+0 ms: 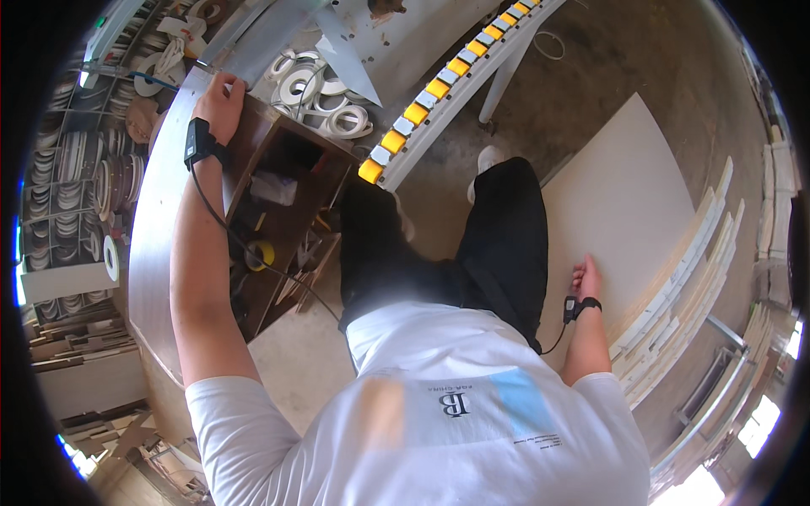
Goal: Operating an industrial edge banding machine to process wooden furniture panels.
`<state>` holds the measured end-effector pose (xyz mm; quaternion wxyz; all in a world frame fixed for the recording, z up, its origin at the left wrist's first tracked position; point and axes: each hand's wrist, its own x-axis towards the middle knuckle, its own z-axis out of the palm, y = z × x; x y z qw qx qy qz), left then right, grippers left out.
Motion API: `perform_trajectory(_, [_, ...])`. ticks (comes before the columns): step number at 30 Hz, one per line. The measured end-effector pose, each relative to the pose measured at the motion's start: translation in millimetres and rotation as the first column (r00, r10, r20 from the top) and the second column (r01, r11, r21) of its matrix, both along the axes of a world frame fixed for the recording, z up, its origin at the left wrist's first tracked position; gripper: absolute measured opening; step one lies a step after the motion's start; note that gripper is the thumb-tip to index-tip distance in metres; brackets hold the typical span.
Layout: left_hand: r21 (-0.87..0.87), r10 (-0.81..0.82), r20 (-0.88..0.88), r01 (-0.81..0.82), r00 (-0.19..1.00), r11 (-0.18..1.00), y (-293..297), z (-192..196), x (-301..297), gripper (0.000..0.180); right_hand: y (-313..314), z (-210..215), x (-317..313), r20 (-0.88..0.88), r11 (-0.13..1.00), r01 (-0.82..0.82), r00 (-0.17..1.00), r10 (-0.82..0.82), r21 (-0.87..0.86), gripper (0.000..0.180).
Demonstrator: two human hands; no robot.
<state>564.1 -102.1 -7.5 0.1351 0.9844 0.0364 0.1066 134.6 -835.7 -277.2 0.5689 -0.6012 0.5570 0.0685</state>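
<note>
My left hand rests at the far end of a brown wooden cabinet, over its pale top. Its fingers are curled, and whatever may be under them is hidden. Beside it, a heap of white edge-banding rolls lies past the cabinet's far side. The cabinet's open shelves hold a yellow tape roll and a clear plastic bag. My right hand hangs by my right thigh, fingers curled in with nothing seen in them. Near it is a large pale board.
A rail with yellow rollers runs from in front of my legs to the far right, on a grey leg. Racks of banding coils stand at the left. Long white strips lie stacked at the right.
</note>
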Motion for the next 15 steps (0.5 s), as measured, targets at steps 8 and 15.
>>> perform_trajectory(8, [-0.004, 0.010, -0.028, -0.011, 1.000, 1.000, 1, 0, 4, 0.036, -1, -4, -2, -0.021, 1.000, 0.014, 1.000, -0.013, 0.014, 0.052])
perform_trajectory(15, [-0.004, -0.002, -0.021, 0.002, 1.000, 1.000, 8, -1, 11, 0.036, 5, 3, 3, -0.016, 1.000, 0.005, 1.000, -0.005, 0.026, 0.051])
